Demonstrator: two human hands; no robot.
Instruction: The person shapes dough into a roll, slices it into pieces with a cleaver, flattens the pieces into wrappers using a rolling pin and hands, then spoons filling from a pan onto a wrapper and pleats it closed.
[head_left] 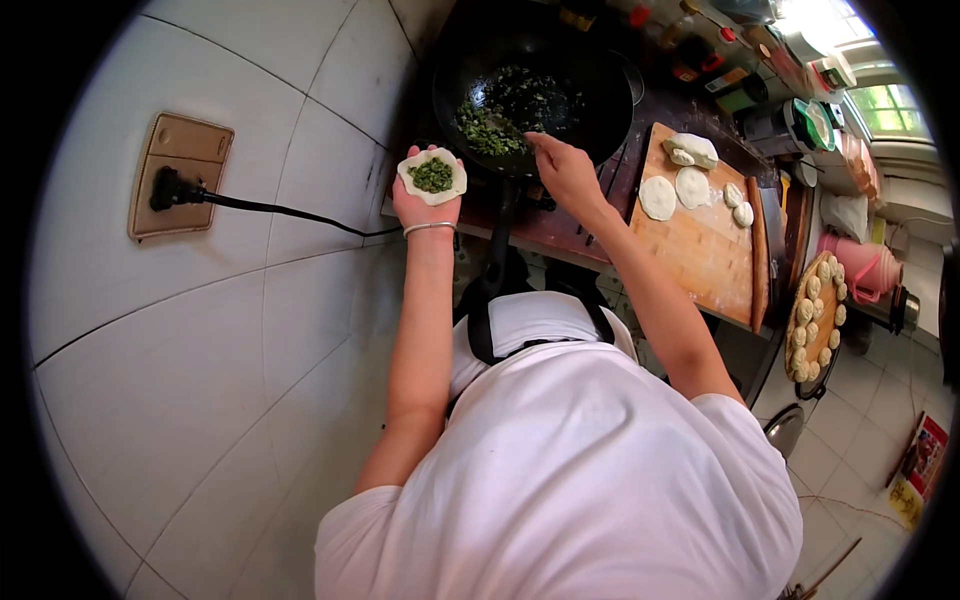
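On the palm of my left hand [426, 212] lies a round dough wrapper [455, 190], with a mound of chopped green filling [431, 175] in its middle. My right hand [568, 175] reaches over the near rim of a black wok [610, 120]. Its fingers are closed by the filling, seemingly around a thin utensil whose kind I cannot make out. More chopped green filling [487, 132] is heaped on the wok's near left side, and loose bits spread across the bottom. The wok's handle [503, 235] points toward my body.
Right of the wok, a wooden board [690, 255] bears flat dough rounds [657, 198], small dough pieces [743, 214], a dough lump [692, 150] and a rolling pin [760, 260]. Further right, a round tray [822, 335] carries several shaped dumplings. A plugged-in cord [290, 210] crosses the left wall.
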